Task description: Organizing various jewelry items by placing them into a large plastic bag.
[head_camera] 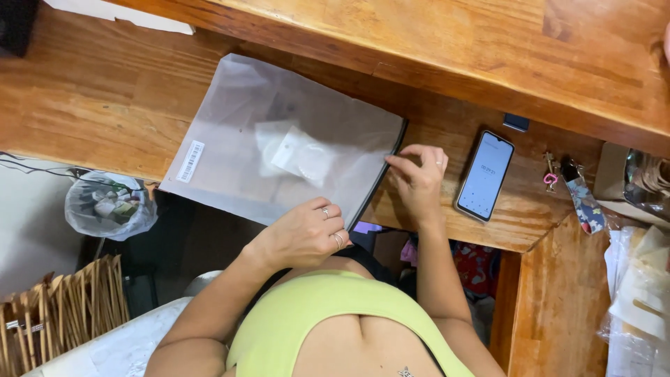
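The black zip edge of a frosted plastic pouch is pinched between the thumb and fingertips of the right hand, near the pouch's upper right corner. The fingers of the left hand are curled together and laid on the lower end of the same edge, with rings seen on two of them. The pouch is laid flat on the wooden bench, its lower corner hanging just over the bench's front edge; a folded pale item is seen through it, and a white barcode label is stuck near its left side. A phone with a lit screen is placed just beside the right hand, with a bunch of keys further right. A bagged waste bin is seen on the floor below, left.
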